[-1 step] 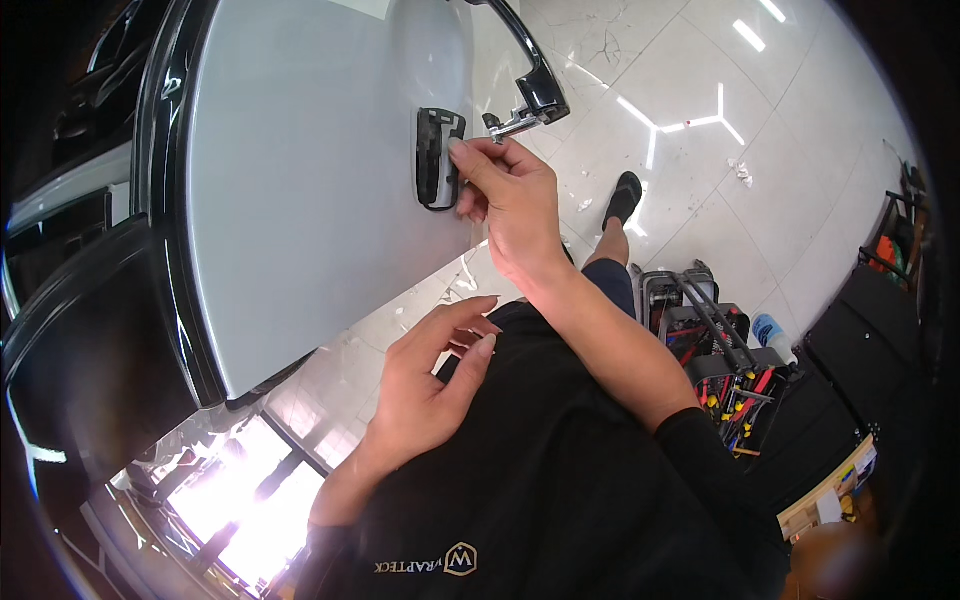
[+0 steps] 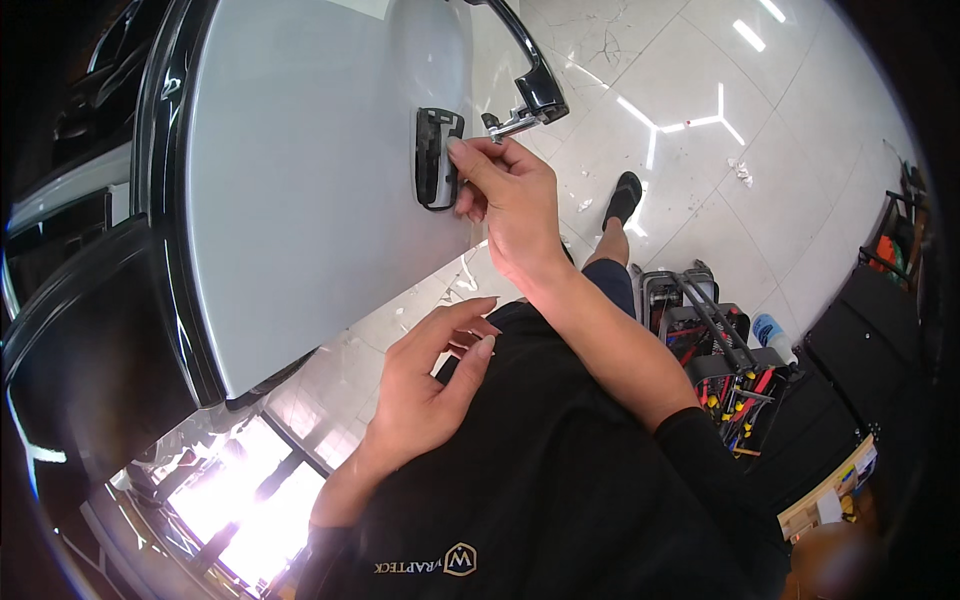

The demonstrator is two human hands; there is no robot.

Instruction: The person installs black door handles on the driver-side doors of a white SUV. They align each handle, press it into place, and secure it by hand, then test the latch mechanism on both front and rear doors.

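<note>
Black cloth of the person's shirt (image 2: 560, 490) fills the near part of the view. Just above it the left hand (image 2: 430, 385) hovers with its palm turned inward, fingers loosely curled and grasping nothing that can be made out. Farther up, the right hand (image 2: 505, 195) reaches to the pale grey car door (image 2: 300, 200), its fingertips pinched at the edge of the black handle recess (image 2: 432, 150); whether they grip a small part there I cannot tell. The black door handle (image 2: 530, 70) stands pulled away from the panel just above that hand, a metal piece showing at its end. To the right, an open tool bag (image 2: 715, 350) with coloured tools sits on the glossy white tiled floor (image 2: 690, 160), and a foot in a black sandal (image 2: 622, 198) rests beyond
</note>
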